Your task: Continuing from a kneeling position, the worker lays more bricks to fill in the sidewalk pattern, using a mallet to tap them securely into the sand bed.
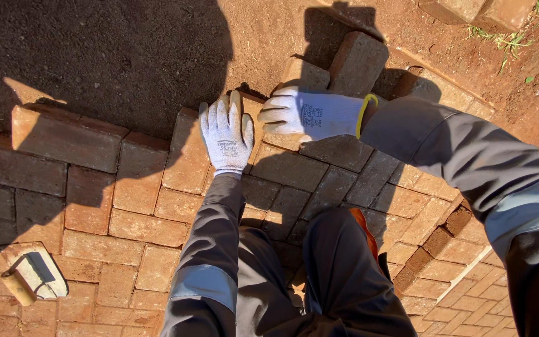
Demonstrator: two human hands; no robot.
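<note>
- While the person kneels on the reddish brick paving (pixel 151 228), both hands in white knitted work gloves lie at its unfinished front edge, where the laid blocks meet the dark bare soil (pixel 113 43).
- The left hand (pixel 226 134) rests flat, palm down, on a rectangular reddish paving brick (pixel 188 156) at the edge; its fingers (pixel 223 115) are stretched out, close together, and grip nothing.
- The right hand (pixel 310 113) comes in from the right, a yellow cuff at its wrist, and lies on the neighbouring sunlit edge brick (pixel 258 112). Its fingers (pixel 276 115) are slightly curled and point toward the left hand; whether they clasp the brick's edge I cannot tell.
- The two gloves are just beside each other, nearly touching.
- Just behind the right hand, two loose greyish-brown bricks (pixel 357 59) sit on the soil, one tilted against the other.
- To the far left, a longer row of bricks (pixel 63 134) stands out along the same edge, partly in shadow.
- A wooden-handled float with a pale flat plate (pixel 32 278) lies on the paving at lower left, well apart from both hands.
- Grey sleeves with lighter bands cover both arms, and the person's dark trouser knees (pixel 338 268) show at bottom centre.
- A shadow falls over the soil and part of the paving.
</note>
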